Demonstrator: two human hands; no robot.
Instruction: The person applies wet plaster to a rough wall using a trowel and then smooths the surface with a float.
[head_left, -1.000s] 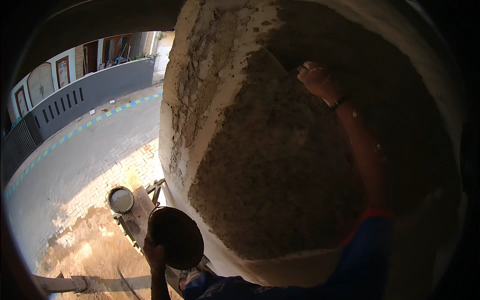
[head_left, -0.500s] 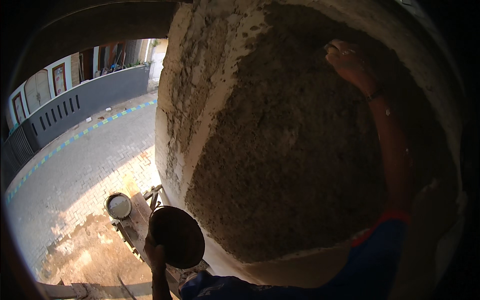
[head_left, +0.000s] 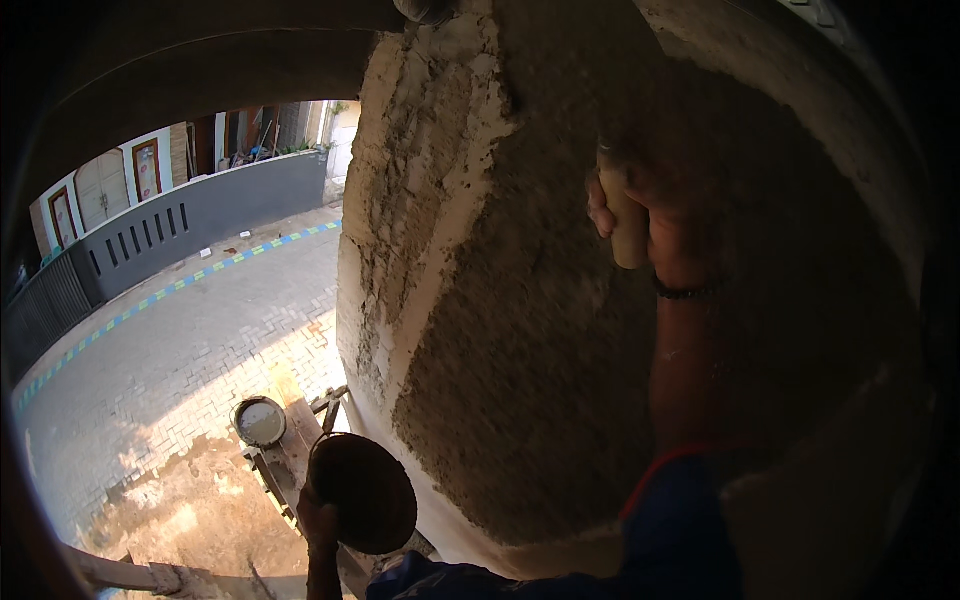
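Tan cylindrical handle (head_left: 626, 228) is clenched by right hand (head_left: 676, 215), two o'clock; dark round bucket (head_left: 368, 495) by left hand (head_left: 320, 520), seven.

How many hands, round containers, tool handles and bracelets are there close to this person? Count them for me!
Hands: 2 (left hand, right hand)
Round containers: 2 (dark container, container with grey contents)
Tool handle: 1
Bracelet: 1
Total: 6

Before the rough wall (head_left: 520, 400), our right hand (head_left: 677, 215) grips a pale handle (head_left: 627, 230); at the wall's lower left, our left hand (head_left: 319, 521) holds a dark bucket (head_left: 367, 495).
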